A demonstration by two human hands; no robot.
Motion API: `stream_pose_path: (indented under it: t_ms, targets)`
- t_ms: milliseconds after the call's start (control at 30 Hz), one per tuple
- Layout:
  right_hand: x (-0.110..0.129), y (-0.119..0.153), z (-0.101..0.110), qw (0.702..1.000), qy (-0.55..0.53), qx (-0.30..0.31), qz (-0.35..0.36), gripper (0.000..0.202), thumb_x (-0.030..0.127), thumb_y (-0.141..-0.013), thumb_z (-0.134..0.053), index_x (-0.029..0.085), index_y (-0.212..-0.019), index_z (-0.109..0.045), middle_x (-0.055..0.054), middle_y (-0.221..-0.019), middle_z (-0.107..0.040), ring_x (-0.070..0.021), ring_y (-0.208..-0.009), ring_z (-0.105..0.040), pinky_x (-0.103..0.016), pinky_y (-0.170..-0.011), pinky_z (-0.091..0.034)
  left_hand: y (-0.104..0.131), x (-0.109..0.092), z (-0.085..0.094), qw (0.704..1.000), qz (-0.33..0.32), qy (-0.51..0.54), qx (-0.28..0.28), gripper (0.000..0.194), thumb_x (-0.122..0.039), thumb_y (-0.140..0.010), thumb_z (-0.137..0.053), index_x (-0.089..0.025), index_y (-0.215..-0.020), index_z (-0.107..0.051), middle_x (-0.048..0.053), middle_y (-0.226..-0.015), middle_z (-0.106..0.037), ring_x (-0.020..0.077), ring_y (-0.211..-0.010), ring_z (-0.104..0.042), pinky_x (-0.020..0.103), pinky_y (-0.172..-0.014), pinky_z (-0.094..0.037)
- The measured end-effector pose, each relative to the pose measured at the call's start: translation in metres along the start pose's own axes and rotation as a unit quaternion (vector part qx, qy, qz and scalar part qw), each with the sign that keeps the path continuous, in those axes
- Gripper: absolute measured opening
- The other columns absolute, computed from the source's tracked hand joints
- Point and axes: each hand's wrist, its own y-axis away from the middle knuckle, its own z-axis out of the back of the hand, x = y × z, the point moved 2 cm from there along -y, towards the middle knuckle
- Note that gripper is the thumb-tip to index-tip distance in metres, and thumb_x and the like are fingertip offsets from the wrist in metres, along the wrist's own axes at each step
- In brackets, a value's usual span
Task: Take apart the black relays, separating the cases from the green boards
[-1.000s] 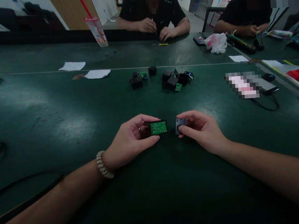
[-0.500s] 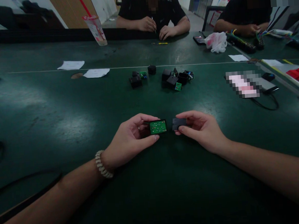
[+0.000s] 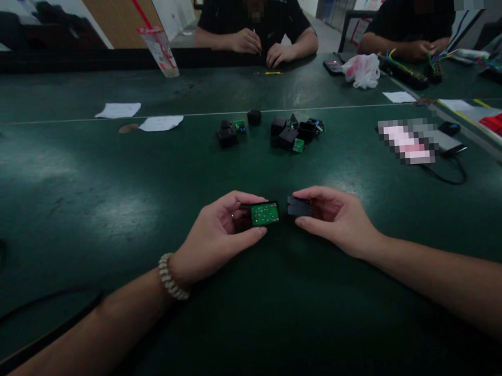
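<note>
My left hand (image 3: 230, 224) grips a small black plastic case by its edges between thumb and fingers. Inside the case a green circuit board (image 3: 265, 214) faces up, dotted with solder points. Just to its right, my right hand (image 3: 334, 216) pinches a flat black cover (image 3: 299, 206) between thumb and fingertips. A narrow gap separates cover and case. Beyond both hands lie black plastic housings (image 3: 288, 136) in a loose pile, with a small green board (image 3: 298, 145) at its front. More black housings (image 3: 227, 137) sit to the left of that pile.
White paper slips (image 3: 161, 123) lie beside a round hole in the green table (image 3: 104, 181). A cup with a red straw (image 3: 162, 54) stands at the back left. At right are a device with a cable (image 3: 441, 140) and a plastic bag (image 3: 362, 70). Two people sit opposite.
The cover in my right hand has turned slightly, and my right thumb has slid off its face to the lower edge. My left hand and the case look the same.
</note>
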Motion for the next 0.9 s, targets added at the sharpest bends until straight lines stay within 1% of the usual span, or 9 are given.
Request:
stream_pose_path:
  t_ms: [100, 167, 267, 333, 500, 633, 700, 767, 900]
  targets:
    - [0.0025, -0.0005, -0.0002, 1.000, 0.004, 0.007, 0.026, 0.036, 0.019, -0.076, -0.092, 0.027, -0.110, -0.082, -0.002, -0.106, -0.077, -0.0149, -0.089, -0.073, -0.030, -0.079, -0.065, -0.0001, 0.0000, 0.0004, 1.000, 0.003, -0.009, 0.002, 0.042, -0.017, -0.081, -0.088, -0.018, -0.120, -0.072, 0.009, -0.124, -0.079, 0.0240, -0.112, -0.077, 0.042, -0.101, -0.064]
    - [0.0031, -0.0010, -0.0002, 0.999, 0.004, 0.012, 0.034, 0.031, 0.019, -0.080, -0.089, 0.027, -0.110, -0.084, -0.002, -0.105, -0.076, -0.0132, -0.086, -0.072, -0.027, -0.076, -0.064, 0.0000, 0.0001, 0.0005, 1.000, 0.005, -0.012, 0.003, 0.042, -0.016, -0.081, -0.088, -0.018, -0.120, -0.072, 0.009, -0.124, -0.079, 0.0238, -0.113, -0.077, 0.042, -0.102, -0.064]
    - [0.0033, -0.0017, -0.0005, 0.999, -0.009, 0.023, 0.029, 0.017, 0.024, -0.088, -0.084, 0.024, -0.105, -0.085, -0.003, -0.103, -0.077, -0.0127, -0.083, -0.074, -0.027, -0.075, -0.066, 0.0003, -0.0005, 0.0003, 1.000, 0.008, -0.010, 0.005, 0.041, -0.016, -0.081, -0.087, -0.018, -0.120, -0.072, 0.009, -0.124, -0.080, 0.0236, -0.113, -0.077, 0.043, -0.103, -0.063]
    - [0.0033, -0.0019, -0.0009, 0.999, -0.017, 0.028, 0.022, 0.014, 0.028, -0.090, -0.083, 0.022, -0.102, -0.085, -0.004, -0.098, -0.079, -0.0129, -0.079, -0.075, -0.027, -0.072, -0.067, 0.0005, -0.0012, 0.0002, 1.000, 0.008, -0.010, 0.002, 0.041, -0.017, -0.081, -0.087, -0.018, -0.119, -0.072, 0.009, -0.124, -0.080, 0.0240, -0.112, -0.077, 0.044, -0.104, -0.063]
    - [0.0023, -0.0014, -0.0017, 1.000, -0.023, 0.013, -0.015, 0.026, 0.033, -0.086, -0.089, 0.020, -0.107, -0.081, -0.002, -0.082, -0.078, -0.0134, -0.069, -0.076, -0.025, -0.062, -0.067, 0.0006, -0.0014, 0.0002, 1.000, 0.006, -0.015, 0.001, 0.041, -0.020, -0.081, -0.088, -0.019, -0.119, -0.072, 0.009, -0.124, -0.080, 0.0253, -0.113, -0.077, 0.046, -0.104, -0.063]
    - [0.0027, -0.0005, -0.0028, 0.999, -0.029, 0.018, -0.018, 0.028, 0.034, -0.087, -0.088, 0.017, -0.107, -0.077, 0.003, -0.069, -0.072, -0.0102, -0.054, -0.070, -0.020, -0.047, -0.058, 0.0005, -0.0011, -0.0001, 1.000, 0.007, -0.017, 0.002, 0.041, -0.021, -0.082, -0.088, -0.019, -0.119, -0.072, 0.010, -0.125, -0.079, 0.0265, -0.115, -0.077, 0.045, -0.104, -0.063]
    - [0.0034, -0.0005, -0.0034, 0.999, -0.038, 0.022, -0.011, 0.026, 0.033, -0.087, -0.087, 0.017, -0.105, -0.077, 0.003, -0.069, -0.073, -0.0099, -0.053, -0.070, -0.020, -0.048, -0.059, 0.0005, -0.0017, -0.0006, 1.000, 0.010, -0.017, 0.003, 0.041, -0.020, -0.081, -0.088, -0.019, -0.119, -0.072, 0.010, -0.125, -0.079, 0.0262, -0.115, -0.077, 0.045, -0.104, -0.063]
    - [0.0036, -0.0009, -0.0036, 0.999, -0.046, 0.020, -0.002, 0.024, 0.031, -0.087, -0.088, 0.018, -0.104, -0.077, 0.001, -0.073, -0.075, -0.0112, -0.059, -0.073, -0.022, -0.054, -0.063, 0.0005, -0.0025, -0.0013, 1.000, 0.012, -0.018, 0.002, 0.041, -0.020, -0.081, -0.088, -0.019, -0.119, -0.072, 0.010, -0.124, -0.079, 0.0259, -0.114, -0.077, 0.045, -0.104, -0.063]
    - [0.0009, -0.0025, -0.0032, 0.998, -0.066, 0.012, -0.001, 0.026, 0.038, -0.088, -0.087, 0.018, -0.103, -0.079, -0.001, -0.075, -0.078, -0.0140, -0.063, -0.076, -0.029, -0.063, -0.067, 0.0010, -0.0022, -0.0019, 1.000, 0.011, -0.016, -0.003, 0.042, -0.021, -0.081, -0.088, -0.018, -0.119, -0.072, 0.010, -0.122, -0.079, 0.0263, -0.113, -0.077, 0.046, -0.105, -0.062]
